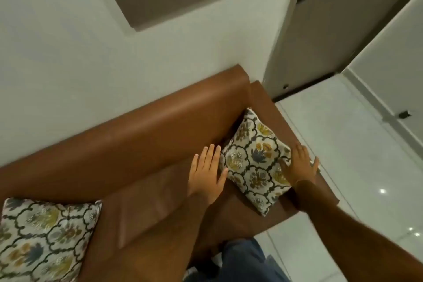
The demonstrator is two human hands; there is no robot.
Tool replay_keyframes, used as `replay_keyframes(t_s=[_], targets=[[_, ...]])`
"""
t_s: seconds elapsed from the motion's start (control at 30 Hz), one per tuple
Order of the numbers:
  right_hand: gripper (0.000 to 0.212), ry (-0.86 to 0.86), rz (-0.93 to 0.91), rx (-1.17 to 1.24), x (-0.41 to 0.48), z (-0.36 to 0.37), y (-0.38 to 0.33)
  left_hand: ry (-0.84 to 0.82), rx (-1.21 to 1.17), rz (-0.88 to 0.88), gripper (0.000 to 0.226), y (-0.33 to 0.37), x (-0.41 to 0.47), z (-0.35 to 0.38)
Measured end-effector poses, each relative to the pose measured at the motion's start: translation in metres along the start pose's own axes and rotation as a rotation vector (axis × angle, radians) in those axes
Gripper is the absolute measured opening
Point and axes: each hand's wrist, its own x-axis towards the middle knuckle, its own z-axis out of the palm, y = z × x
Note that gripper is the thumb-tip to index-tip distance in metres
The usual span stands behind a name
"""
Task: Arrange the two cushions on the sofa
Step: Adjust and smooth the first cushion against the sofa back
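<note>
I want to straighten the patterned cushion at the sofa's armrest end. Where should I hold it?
Probably by its two opposite side edges, one hand from each side. The cushion leans tilted in the sofa corner, and the left hand and right hand already flank it.

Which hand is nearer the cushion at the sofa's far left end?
Left. The left hand sits against the left edge of the right cushion, on the side toward the left cushion. The right hand is on the opposite edge, farther away.
</note>
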Motion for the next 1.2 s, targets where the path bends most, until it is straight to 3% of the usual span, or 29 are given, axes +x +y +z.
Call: replay_keyframes(t_s=[0.17,0.37,0.47,0.6,0.7,0.97,1.2], targets=[[0.082,-0.271,0.071,0.096,0.06,0.005,-0.003,-0.117,-0.017,-0.128,0.075,-0.014,-0.011,0.022],[0.11,-0.39,0.04,-0.077,0.072,0.024,-0.032,-0.238,-0.074,-0.288,0.074,-0.049,-0.048,0.035],[0.097,-0.436,-0.002,-0.083,0.049,0.028,-0.064,-0.288,-0.18,-0.352,0.071,-0.058,-0.056,0.034],[0.048,-0.36,-0.181,0.011,0.012,0.041,-0.103,-0.304,-0.311,-0.452,0.066,-0.062,-0.057,0.031],[0.032,-0.349,-0.311,-0.004,-0.008,0.049,-0.112,-0.288,-0.405,-0.529,0.062,-0.067,-0.061,0.027],[0.021,-0.141,-0.721,-0.159,0.021,0.019,-0.141,-0.254,-0.458,-0.605,0.055,-0.099,-0.082,0.023],[0.043,-0.121,-1.099,-0.332,0.058,-0.006,-0.22,-0.186,-0.531,-0.678,0.053,-0.106,-0.095,0.027]])
